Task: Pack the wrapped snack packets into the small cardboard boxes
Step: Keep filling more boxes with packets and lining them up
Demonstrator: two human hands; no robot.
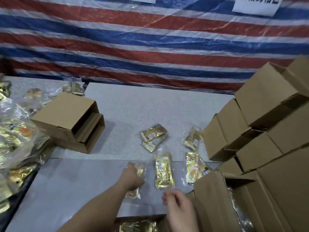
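Several gold snack packets lie on the grey table. My left hand (133, 177) grips one gold packet (139, 169) near the table's front, its fingers curled round it. To its right lies another packet (164, 171), then one more (194, 167) by the boxes. A pair of packets (153, 136) sits further back. My right hand (177, 200) hovers over the front edge with fingers loosely curled, holding nothing. An open cardboard box (215, 198) stands at the right front. Another box with a gold packet inside (138, 226) shows at the bottom edge.
An empty open box (66, 121) lies on its side at the back left. A tall stack of cardboard boxes (260, 118) fills the right. A clear bag of gold packets (15, 136) sits at the left edge. A striped tarp (150, 39) hangs behind the table.
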